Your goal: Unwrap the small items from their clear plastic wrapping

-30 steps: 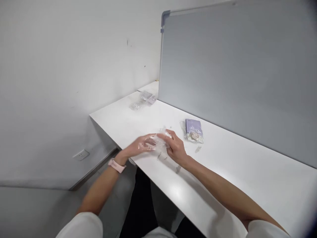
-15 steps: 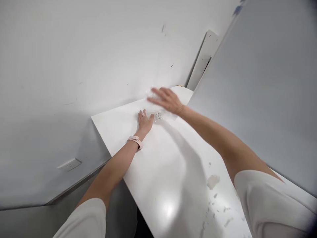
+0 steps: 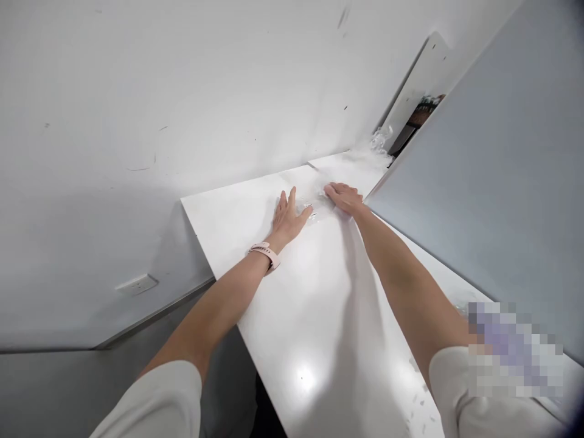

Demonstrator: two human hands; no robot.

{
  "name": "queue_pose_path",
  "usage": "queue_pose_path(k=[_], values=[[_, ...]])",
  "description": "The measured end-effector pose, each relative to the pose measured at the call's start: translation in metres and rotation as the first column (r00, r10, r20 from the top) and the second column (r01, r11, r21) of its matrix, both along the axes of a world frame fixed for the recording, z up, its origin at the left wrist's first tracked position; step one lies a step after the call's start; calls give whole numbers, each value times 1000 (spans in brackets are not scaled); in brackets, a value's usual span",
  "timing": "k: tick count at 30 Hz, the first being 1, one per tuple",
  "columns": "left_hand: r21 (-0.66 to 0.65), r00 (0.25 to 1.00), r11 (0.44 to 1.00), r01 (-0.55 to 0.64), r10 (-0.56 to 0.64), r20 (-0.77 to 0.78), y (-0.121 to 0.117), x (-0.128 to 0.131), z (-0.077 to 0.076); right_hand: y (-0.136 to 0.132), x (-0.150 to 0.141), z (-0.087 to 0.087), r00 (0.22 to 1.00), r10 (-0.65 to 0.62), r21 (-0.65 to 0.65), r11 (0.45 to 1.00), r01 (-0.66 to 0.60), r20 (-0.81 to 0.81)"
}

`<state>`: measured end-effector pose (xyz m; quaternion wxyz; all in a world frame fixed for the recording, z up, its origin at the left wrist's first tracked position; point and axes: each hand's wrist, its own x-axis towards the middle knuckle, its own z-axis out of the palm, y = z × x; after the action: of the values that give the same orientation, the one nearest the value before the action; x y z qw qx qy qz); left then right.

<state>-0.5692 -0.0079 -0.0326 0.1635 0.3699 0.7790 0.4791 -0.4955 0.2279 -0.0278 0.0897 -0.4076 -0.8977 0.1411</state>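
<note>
My left hand (image 3: 289, 218) lies on the white tabletop (image 3: 292, 292), fingers spread, a pale pink band on its wrist. By its thumb is a thin, clear plastic piece (image 3: 314, 212) with small dark marks, pressed on the table. To the right, my right hand (image 3: 345, 198) is closed, its fingers bent together on clear plastic at the far side of that piece. The exact edge of what it grips is hard to see against the white.
Crumpled clear plastic film (image 3: 378, 149) lies at the far end of the table. A white board (image 3: 417, 79) leans there against the wall (image 3: 182, 91). A grey panel (image 3: 502, 158) rises along the right. A wall outlet (image 3: 137, 284) is at the left.
My right hand has come down from above the table onto the clear plastic, its fingers closing. My left hand stays flat with its fingers spread. The view has shifted.
</note>
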Motion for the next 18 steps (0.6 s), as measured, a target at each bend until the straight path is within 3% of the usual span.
queue_pose_path(k=[4,9,11,14,18], values=[[-39,997,999,21,-24,-73,-1,-2,3,-38,16,-1,995,90,10,996,-90,42],[-115,964,980,161,-181,-197,-17,15,2,-91,65,3,999,42,-15,999,-42,16],[-161,945,962,222,-253,-208,-34,38,0,-116,94,5,1000,15,-34,999,-15,-2],[-189,909,930,316,-354,-220,-76,93,-4,-157,147,8,1000,-8,-62,998,6,-30],[-117,880,895,430,-444,-169,-137,169,-5,-215,229,11,998,5,-42,999,-8,-70]])
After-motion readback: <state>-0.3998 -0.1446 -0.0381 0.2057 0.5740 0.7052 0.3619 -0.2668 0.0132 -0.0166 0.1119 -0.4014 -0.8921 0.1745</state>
